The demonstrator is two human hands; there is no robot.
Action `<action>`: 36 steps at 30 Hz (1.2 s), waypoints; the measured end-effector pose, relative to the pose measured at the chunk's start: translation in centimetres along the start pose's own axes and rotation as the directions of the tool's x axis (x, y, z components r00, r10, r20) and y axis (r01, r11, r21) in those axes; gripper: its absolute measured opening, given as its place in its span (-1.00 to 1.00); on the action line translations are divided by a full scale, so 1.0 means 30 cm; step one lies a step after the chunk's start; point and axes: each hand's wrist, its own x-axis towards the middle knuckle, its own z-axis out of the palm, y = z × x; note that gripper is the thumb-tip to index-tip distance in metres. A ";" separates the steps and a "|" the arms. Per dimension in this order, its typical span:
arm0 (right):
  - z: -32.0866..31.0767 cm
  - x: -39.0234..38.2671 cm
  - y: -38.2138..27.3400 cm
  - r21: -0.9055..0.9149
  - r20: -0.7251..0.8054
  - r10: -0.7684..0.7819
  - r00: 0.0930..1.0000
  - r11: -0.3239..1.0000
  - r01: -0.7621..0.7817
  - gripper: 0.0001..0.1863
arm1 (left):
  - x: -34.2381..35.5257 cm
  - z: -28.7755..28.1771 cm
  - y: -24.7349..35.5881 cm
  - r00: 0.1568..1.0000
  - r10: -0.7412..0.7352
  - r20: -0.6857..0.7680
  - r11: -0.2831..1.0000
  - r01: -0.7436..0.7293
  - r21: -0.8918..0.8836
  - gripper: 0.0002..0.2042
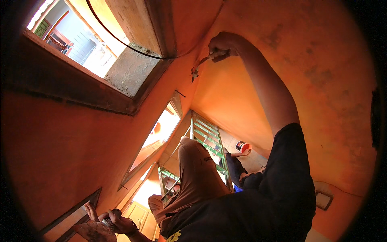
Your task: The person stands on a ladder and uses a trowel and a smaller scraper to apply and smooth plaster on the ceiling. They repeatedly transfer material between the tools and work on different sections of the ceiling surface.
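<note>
Up in the corner where two orange walls meet, my right hand (225, 46) is closed around the handle of a small trowel (196, 72). Its neck is bent, and its dark pointed blade is at or close to the wall corner; whether it touches I cannot tell. Something pale clings to the blade. At the lower left, my left hand (121, 224) grips a flat, stained brown piece (94, 232) cut off by the picture's edge. A grey lump (108, 223) lies by its fingers. My bent knee (193, 155) rises in the middle.
A green ladder (207, 135) stands below my legs. Another person's hand (246, 152) is beside a red-and-white bucket (242, 146) on the floor. A black cable (121, 43) loops past the window frame (139, 99) at upper left. Another window (163, 123) is lower down.
</note>
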 end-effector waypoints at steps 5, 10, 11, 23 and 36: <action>0.017 0.052 0.058 -0.034 -0.006 0.037 0.999 0.999 -0.037 -0.94 | -0.018 0.007 -0.005 0.996 0.086 -0.023 0.993 -0.084 0.083 -0.77; 0.041 0.069 0.061 -0.020 0.023 0.010 1.000 1.000 -0.009 -0.89 | -0.010 -0.002 -0.037 1.000 -0.006 -0.012 1.000 0.006 0.000 -0.80; 0.041 0.077 0.061 -0.027 0.022 0.004 1.000 1.000 -0.003 -0.88 | -0.008 0.009 0.013 0.992 -0.123 0.013 0.991 0.124 -0.050 -0.80; 0.051 0.076 0.017 -0.065 -0.001 -0.018 1.000 0.998 0.018 -0.92 | -0.038 -0.056 -0.114 0.985 0.147 0.093 0.984 -0.155 0.089 -0.88; 0.046 0.018 -0.009 0.089 -0.017 -0.077 0.997 0.993 0.079 -0.82 | 0.013 0.049 0.099 0.998 -0.060 -0.022 0.996 0.059 -0.063 -0.83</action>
